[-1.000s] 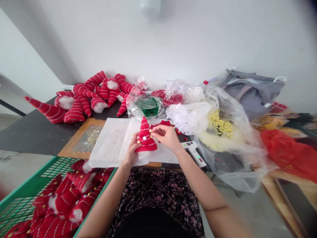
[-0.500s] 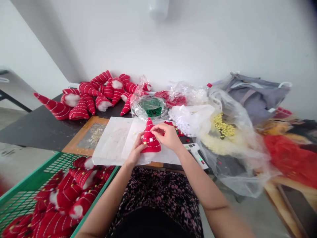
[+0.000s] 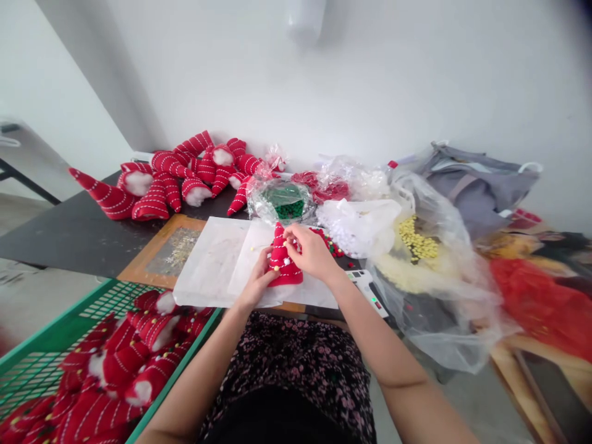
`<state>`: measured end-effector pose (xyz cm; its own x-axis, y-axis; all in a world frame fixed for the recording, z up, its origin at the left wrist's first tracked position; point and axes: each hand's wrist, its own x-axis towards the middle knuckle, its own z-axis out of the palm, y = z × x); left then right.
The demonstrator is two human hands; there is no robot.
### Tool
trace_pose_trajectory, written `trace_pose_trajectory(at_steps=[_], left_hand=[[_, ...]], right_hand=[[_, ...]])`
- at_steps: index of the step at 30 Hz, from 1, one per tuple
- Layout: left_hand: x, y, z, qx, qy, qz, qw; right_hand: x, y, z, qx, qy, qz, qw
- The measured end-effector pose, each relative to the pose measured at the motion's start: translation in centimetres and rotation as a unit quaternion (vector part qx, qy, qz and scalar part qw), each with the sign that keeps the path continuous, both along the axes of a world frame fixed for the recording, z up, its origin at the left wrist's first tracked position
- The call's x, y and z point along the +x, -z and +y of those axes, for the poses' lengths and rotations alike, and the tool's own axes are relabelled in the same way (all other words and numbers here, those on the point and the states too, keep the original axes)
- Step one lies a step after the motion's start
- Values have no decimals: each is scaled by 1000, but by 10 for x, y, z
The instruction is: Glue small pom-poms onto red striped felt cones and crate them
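A red cone-shaped hat (image 3: 289, 274) with white stitched lines and a few small pale balls on it stands point-up over white paper (image 3: 210, 256). Wrapped round its left side, my left hand (image 3: 259, 275) grips it near the base. My right hand (image 3: 312, 250) is closed in a pinch at the hat's upper right side; what lies between its fingertips is too small to make out. Just behind my right hand are small red and green balls (image 3: 333, 245). A framed tray (image 3: 155, 250) with thin pins is to the left.
Stuffed red cones (image 3: 152, 200) are heaped at the back left. More fill a green basket (image 3: 83, 314) at the lower left. Plastic bags hold green balls (image 3: 289, 209), white balls (image 3: 346, 234) and yellow balls (image 3: 419, 237). A grey bag (image 3: 481, 185) sits at the right.
My right hand has moved slightly up and its fingers have shifted toward the hat's upper part. My left hand still grips the hat. The camera view has shifted a little.
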<state>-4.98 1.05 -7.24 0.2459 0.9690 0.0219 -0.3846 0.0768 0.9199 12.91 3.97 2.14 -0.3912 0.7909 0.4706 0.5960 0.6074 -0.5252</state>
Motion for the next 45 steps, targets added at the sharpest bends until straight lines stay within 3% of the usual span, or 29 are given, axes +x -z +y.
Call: trace_pose_trajectory(at_steps=[12,18,25,34,45], left_hand=[[1,-2,1,4,2,39,999],[0,-1,2,19,-5,59,998],[1,-5,-1,2,2,38,999],[2,-4,-1,-1,-2,22,1000],[2,-5,-1,-12,-9,10,1000]], right_hand=[[3,-8,3,32,-62,-112,991],[0,-7,2,47,-46,-140,988],[5,2,7,28,47,-84,995],[17,-3,5,23,8,23,999],[18,-9,-13,59,95,124,986]])
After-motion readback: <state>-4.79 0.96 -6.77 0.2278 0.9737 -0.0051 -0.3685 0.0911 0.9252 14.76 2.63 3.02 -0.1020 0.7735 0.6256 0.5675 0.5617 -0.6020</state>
